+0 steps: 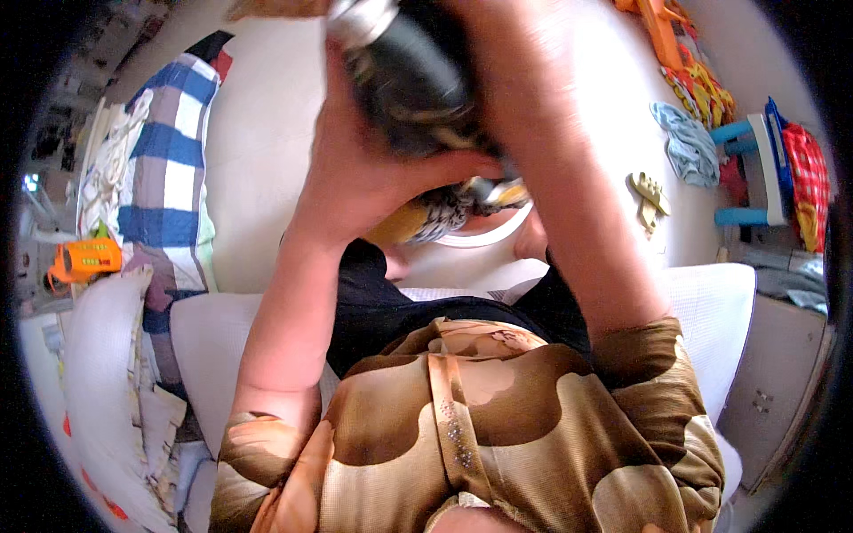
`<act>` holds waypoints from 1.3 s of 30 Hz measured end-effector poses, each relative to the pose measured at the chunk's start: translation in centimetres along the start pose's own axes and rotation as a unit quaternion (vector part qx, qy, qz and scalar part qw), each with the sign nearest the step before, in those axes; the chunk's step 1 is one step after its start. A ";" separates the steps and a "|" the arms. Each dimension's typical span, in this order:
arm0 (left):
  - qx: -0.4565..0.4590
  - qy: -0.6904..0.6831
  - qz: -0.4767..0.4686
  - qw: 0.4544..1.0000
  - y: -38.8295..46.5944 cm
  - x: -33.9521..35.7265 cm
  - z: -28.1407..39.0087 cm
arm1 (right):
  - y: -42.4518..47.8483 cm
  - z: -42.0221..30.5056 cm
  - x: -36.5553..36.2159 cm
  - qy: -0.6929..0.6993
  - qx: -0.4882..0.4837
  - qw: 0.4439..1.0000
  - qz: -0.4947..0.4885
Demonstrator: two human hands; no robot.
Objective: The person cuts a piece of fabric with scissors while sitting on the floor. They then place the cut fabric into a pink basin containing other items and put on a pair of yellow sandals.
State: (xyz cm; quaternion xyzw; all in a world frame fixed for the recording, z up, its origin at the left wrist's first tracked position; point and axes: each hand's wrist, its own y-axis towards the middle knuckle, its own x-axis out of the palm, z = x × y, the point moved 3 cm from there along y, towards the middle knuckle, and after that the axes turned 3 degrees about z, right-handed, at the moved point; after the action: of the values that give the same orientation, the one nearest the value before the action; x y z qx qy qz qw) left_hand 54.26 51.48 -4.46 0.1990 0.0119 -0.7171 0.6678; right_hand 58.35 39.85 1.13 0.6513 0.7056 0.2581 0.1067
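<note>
My left hand [373, 153] is raised close to the camera, its thumb and fingers around a dark, shiny object [420, 73]. Motion blur hides what kind of object it is. A silver-grey part [363, 20] shows at its upper end. My right hand [513, 40] is at the top edge beside the dark object, blurred and partly cut off; its fingers are hidden. Below my left hand shows a yellow thing with a black-and-white pattern [440, 216], partly covered. Under it, the white rim of a round basin [490, 234] shows on the floor between my feet.
On the left lie a blue-and-white checked cloth [166, 153] and an orange toy [86, 260]. To the right are slippers [648, 200], a crumpled light-blue cloth [686, 143] and a blue-and-white stool [760, 166]. A white padded seat [706, 300] is beneath me.
</note>
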 end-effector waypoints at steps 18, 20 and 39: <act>-0.229 -0.483 0.080 0.841 -7.9 0.8 -21.5 | -11.6 12.5 -1.6 0.056 0.147 0.985 -0.065; -0.288 -0.388 0.143 0.863 -7.6 -1.6 -20.3 | -13.3 12.8 -2.7 0.013 0.110 0.992 -0.068; -0.198 -0.185 0.381 0.884 -7.7 -4.4 -9.9 | -17.1 23.4 -10.0 -0.129 0.182 0.973 0.063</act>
State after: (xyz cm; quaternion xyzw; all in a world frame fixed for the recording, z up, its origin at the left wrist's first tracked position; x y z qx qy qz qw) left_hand 49.59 59.32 -14.14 -0.0848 -0.0465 -0.4137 0.9053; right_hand 56.28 35.04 -29.07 0.7309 0.6783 0.0453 0.0601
